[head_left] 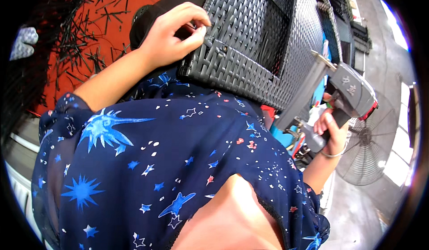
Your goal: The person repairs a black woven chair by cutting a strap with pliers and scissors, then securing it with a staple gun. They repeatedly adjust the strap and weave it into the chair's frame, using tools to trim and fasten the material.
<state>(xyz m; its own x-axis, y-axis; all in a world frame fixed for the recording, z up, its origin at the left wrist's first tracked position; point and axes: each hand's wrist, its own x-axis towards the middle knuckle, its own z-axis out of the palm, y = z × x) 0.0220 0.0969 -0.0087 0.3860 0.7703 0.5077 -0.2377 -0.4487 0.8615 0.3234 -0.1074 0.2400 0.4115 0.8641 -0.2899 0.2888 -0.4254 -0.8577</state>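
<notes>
A black woven wicker furniture piece (250, 78) leans across my lap, with an open recess between its woven sides. My left hand (172, 35) is at its left edge, thumb and forefinger pinched together against the weave. What lies between those fingertips is hidden. To the right of the wicker, my right hand (330, 129) is wrapped round the handle of a dark grey staple gun (355, 89). Its metal nose points up and left, close to the wicker's right side but apart from it.
Cut black strips (107, 15) litter a red surface (65, 82) at upper left. A dark rounded object (143, 20) sits behind my left hand. Blue and red items (290, 138) lie under the staple gun. A large caged fan (366, 147) stands at right, with stacked wicker pieces (357, 31) beyond.
</notes>
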